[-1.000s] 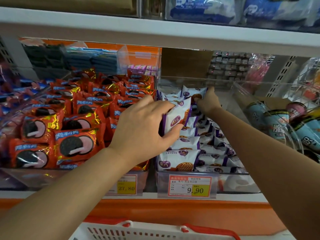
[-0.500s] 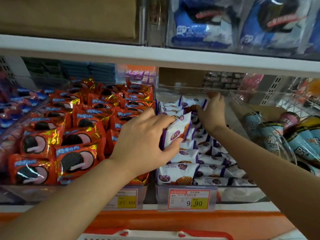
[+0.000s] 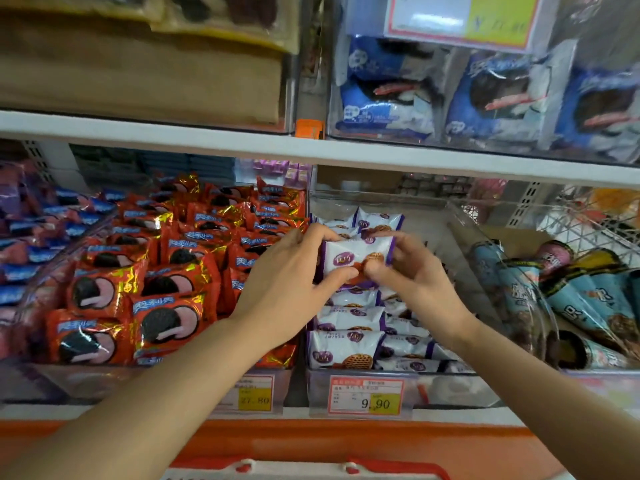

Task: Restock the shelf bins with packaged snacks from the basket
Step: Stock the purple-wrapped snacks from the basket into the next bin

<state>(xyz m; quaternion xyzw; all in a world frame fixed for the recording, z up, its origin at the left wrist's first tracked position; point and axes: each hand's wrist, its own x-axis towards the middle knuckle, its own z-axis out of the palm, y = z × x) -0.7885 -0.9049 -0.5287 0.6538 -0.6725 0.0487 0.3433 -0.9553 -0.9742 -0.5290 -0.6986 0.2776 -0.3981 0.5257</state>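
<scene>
1. Snack packet (image 3: 356, 256): being pinched at its edges by left hand (image 3: 287, 285) and right hand (image 3: 415, 278), just above the shelf bin (image 3: 457, 388).
2. Placing now; next, probably calling for lowering it upright into the row, then releasing.

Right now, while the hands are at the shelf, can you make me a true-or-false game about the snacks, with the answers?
1. The left hand and the right hand both hold one white-and-purple packet. True.
2. The red cookie packs sit to the left of that packet. True.
3. The held packet is above the red cookie packs. False: it is above the clear bin of matching packets.
4. Those matching packets cost 27.80. False: the price tag on their bin says 9.90.
</scene>
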